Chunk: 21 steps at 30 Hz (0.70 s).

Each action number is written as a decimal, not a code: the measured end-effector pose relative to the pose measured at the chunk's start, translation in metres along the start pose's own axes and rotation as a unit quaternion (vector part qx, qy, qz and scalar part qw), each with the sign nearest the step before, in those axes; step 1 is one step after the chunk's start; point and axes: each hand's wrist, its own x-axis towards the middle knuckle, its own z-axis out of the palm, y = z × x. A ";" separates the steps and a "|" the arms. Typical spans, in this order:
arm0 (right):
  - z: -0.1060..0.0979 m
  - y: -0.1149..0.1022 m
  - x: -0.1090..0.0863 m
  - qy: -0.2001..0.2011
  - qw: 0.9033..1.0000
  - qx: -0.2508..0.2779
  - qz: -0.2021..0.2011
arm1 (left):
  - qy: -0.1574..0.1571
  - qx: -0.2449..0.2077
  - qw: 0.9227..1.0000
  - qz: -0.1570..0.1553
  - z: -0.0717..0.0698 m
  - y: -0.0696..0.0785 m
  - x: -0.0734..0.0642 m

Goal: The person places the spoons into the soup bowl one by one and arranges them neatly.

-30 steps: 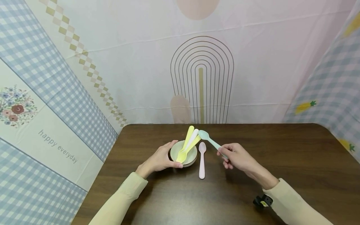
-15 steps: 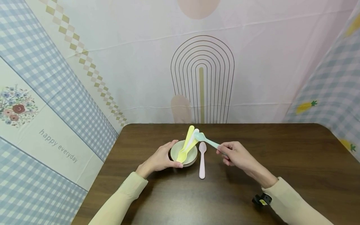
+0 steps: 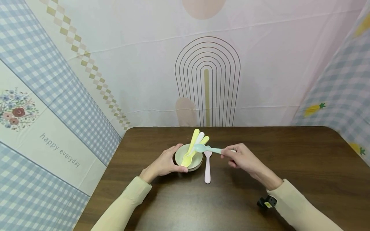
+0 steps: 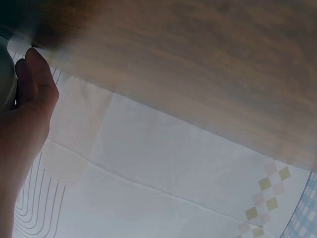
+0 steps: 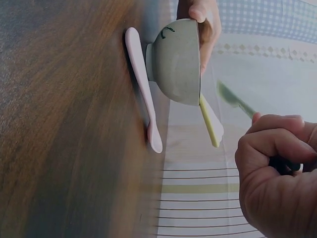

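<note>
A small bowl stands on the table with two yellow spoons and a white spoon leaning in it, handles past the far right rim. My left hand grips the bowl from the left, thumb at the near rim and fingers round the far side. The right hand pinches a mint-green spoon by its handle. Its scoop overlaps the bowl's right part in the head view, and in the right wrist view it is above the rim. Just right of the bowl lies a pink spoon, flat on the wood.
The dark wooden table ends at a far edge against a patterned cloth backdrop. Checked cloth hangs on the right side. A small black device sits at the right sleeve's cuff.
The right hand has swung the mint-green spoon's scoop left and nearer, from beside the spoon handles to over the bowl's right side. The left hand and bowl have stayed put.
</note>
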 end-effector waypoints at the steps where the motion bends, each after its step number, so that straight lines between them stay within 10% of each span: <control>1: 0.000 0.000 0.000 0.000 1.000 0.001 0.001 | 0.000 -0.001 1.000 0.002 0.000 0.000 0.000; 21: 0.000 0.007 0.024 -0.033 0.999 0.035 0.020 | -0.005 -0.003 1.000 -0.010 0.000 -0.001 0.001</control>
